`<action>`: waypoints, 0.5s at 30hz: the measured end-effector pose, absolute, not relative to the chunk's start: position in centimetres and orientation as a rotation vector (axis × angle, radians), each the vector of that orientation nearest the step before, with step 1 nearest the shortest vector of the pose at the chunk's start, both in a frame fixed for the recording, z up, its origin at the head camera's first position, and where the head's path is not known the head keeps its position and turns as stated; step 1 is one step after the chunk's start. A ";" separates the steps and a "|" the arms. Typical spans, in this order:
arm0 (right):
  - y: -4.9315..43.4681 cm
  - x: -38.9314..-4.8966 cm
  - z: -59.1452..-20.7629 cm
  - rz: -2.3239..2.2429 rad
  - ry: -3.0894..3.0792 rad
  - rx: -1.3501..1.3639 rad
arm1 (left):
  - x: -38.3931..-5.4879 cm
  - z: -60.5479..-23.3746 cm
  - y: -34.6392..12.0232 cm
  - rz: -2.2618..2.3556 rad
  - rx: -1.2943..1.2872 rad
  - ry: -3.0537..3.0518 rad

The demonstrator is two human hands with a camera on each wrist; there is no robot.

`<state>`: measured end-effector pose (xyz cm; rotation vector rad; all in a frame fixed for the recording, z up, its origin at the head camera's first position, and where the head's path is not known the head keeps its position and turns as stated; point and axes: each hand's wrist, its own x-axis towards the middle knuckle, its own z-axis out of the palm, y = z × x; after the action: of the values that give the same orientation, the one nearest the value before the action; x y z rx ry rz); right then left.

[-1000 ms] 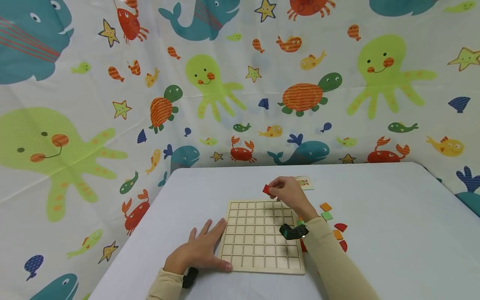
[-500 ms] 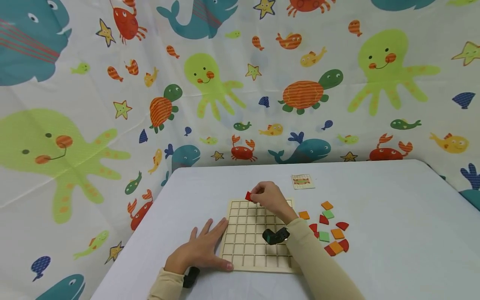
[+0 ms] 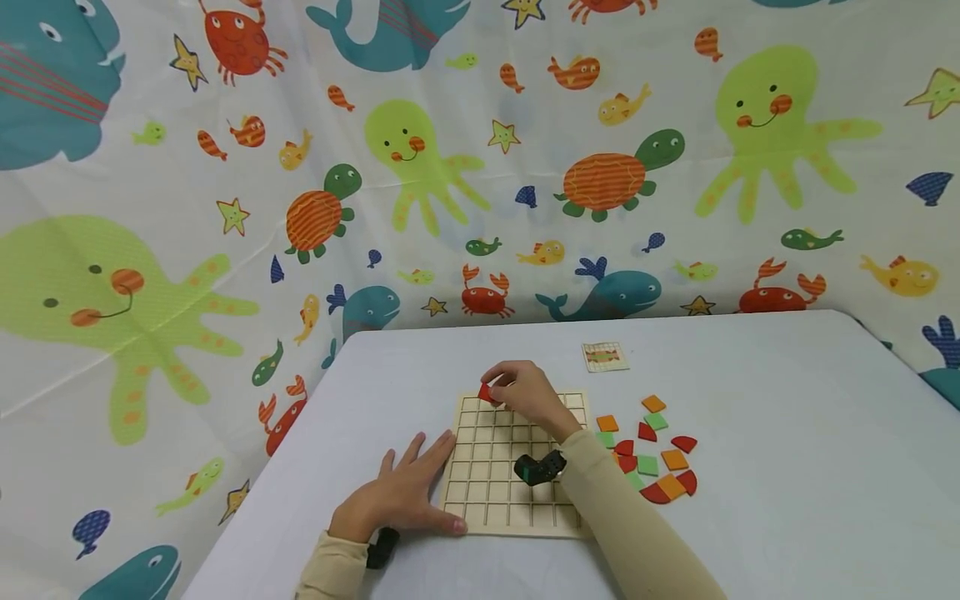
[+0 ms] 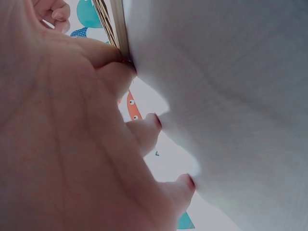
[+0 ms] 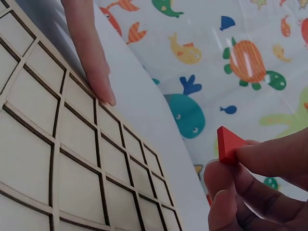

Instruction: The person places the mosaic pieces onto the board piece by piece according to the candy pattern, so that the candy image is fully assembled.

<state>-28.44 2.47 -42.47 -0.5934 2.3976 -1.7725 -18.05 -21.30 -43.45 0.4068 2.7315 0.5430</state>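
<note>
My right hand (image 3: 529, 397) pinches a small red piece (image 3: 485, 392) between thumb and fingers, over the far left corner of a wooden grid board (image 3: 498, 493). In the right wrist view the red tile (image 5: 228, 145) has a straight, thick edge, and its far end is hidden by the fingers. My left hand (image 3: 396, 505) lies with spread fingers along the board's left side, thumb at the near left corner. From the left wrist, the fingertips (image 4: 155, 121) meet the white tabletop beside the board's edge (image 4: 118, 29). The board's visible squares hold nothing.
Right of the board lie several loose flat pieces: orange squares (image 3: 674, 460), green squares (image 3: 647, 466) and red rounded wedges (image 3: 684, 443). A small picture card (image 3: 605, 357) with a gridded pattern lies behind them on the white table (image 3: 787, 417). A sea-animal curtain (image 3: 465, 183) hangs behind.
The right hand has moved left with the red tile, from behind the board to its far left corner, uncovering the card and loose pieces. The left hand stays at the board's left edge.
</note>
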 end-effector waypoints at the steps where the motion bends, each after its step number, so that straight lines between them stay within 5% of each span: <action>1: 2.3 -28.4 -42.5 -1.768 2.390 -0.604 | -18.0 -43.5 -21.3 0.545 0.406 2.730; 15: 0.7 -28.5 -43.4 -1.568 2.464 -0.739 | -18.0 -43.7 -21.3 0.514 0.402 2.731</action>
<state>-28.45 0.67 -43.40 -0.7386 2.4641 -1.5679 -18.01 -21.27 -43.66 0.4015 2.7309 0.5143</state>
